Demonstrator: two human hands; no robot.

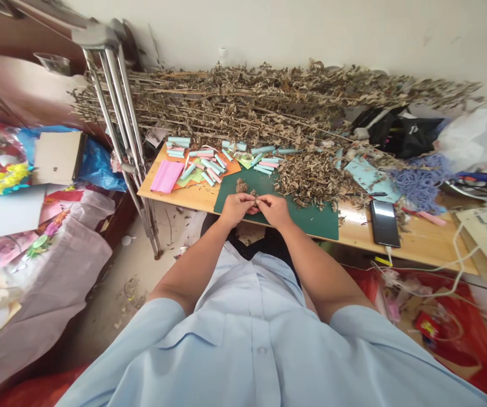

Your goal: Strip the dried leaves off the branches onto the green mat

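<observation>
Close together at the front edge of the green cutting mat (311, 220) are my left hand (238, 208) and my right hand (274, 210). Both are closed, thumbs and fingers pinching a small brown clump of dried leaves between them; part of it is hidden by the fingers. Just behind my left hand, another small clump of dried leaves (241, 185) lies on the mat. A larger heap of loose dried leaves (311, 178) covers the mat's right part. To the left lie pale blue and pink paper rolls (211, 167) and a pink paper stack (167, 176).
Long bundles of dried stalks (226, 102) lie along the wall. Metal crutches (120, 113) stand at the table's left end. On the right are a phone (384, 223) with a cable, blue-purple cord (423, 181) and a white plastic bag (476, 138).
</observation>
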